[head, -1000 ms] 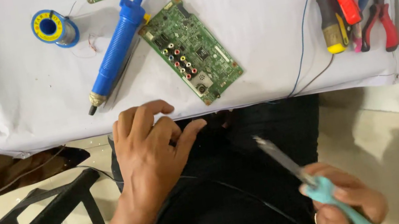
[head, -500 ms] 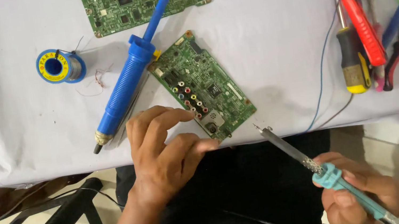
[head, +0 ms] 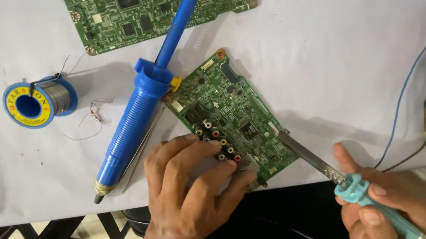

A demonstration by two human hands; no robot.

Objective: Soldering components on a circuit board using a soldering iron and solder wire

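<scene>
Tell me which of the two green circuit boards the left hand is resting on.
The smaller, tilted circuit board near the table edge; the left hand covers its lower corner. The larger board lies untouched at the top.

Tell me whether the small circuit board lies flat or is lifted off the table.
Flat: the small circuit board rests component-side up on the white table, with the left hand pressing its near edge.

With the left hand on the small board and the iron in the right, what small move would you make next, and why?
Probably ease the soldering iron tip a little further onto the small board. The tip sits just at the board's lower right edge, the left hand already rests on the board's near end by the row of coloured jacks, and the right hand grips the teal handle, so the board looks steadied for work.
</scene>
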